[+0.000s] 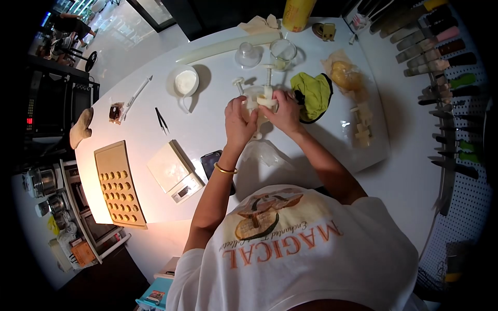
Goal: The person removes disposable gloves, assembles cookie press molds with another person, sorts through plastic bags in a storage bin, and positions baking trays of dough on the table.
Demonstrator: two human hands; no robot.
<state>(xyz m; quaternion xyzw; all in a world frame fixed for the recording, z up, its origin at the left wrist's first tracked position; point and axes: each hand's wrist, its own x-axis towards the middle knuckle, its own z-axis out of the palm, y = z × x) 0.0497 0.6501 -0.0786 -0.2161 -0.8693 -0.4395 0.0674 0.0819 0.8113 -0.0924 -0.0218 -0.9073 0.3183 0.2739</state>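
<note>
- Head view: both hands are meeting over the middle of the white table, closing on one white press mould.
- The left hand is curling its fingers around the mould's left side, gripping it, with a gold bangle sitting on the wrist.
- The right hand is clamping the mould's right side, fingers bent over the top; the mould is lying between the two hands, touching both.
- One spring plunger is sticking up just beyond the hands, and one small knob is standing to its left.
- One green cloth is lying just right of the right hand.
- Far left of the hands, one white bowl is sitting; one glass cup is standing farther off.
- Near left, one scale and one phone are lying side by side.
- One board at the left edge is carrying rows of small balls, too small to count surely.
</note>
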